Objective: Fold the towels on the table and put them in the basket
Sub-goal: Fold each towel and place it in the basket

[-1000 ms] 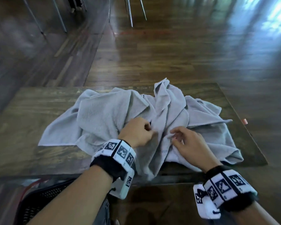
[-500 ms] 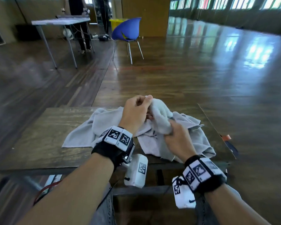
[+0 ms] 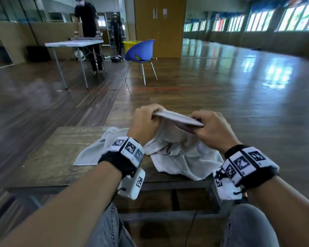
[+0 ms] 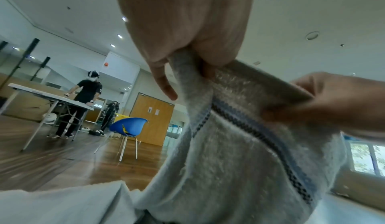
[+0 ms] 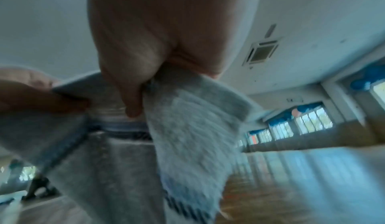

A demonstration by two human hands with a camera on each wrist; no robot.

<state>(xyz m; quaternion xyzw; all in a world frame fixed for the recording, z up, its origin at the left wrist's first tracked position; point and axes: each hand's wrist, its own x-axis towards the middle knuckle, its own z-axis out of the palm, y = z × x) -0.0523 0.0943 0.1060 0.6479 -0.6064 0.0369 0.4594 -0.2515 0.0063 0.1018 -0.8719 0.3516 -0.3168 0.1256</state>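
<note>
A light grey towel [image 3: 178,120] with a dark zigzag stripe [image 4: 260,133] hangs above the wooden table [image 3: 48,157], its top edge stretched between both hands. My left hand [image 3: 146,120] pinches that edge at the left; my right hand [image 3: 209,125] pinches it at the right. The towel's lower part drapes onto the table [image 3: 182,163]. A second grey towel [image 3: 95,152] lies crumpled to the left, partly behind my left wrist. In the wrist views, my left hand's fingers [image 4: 187,30] and right hand's fingers [image 5: 158,46] curl round the cloth [image 5: 187,137]. No basket is in view.
Beyond the table's far edge lies open wooden floor. A blue chair [image 3: 141,50] stands further back, with a white folding table [image 3: 73,44] and a person in black [image 3: 87,24] at the far left. My knees [image 3: 248,227] sit under the near edge.
Both hands rose from the crumpled pile with the towel's edge and then moved apart, stretching it between them. The head view tilted up, bringing the room into view.
</note>
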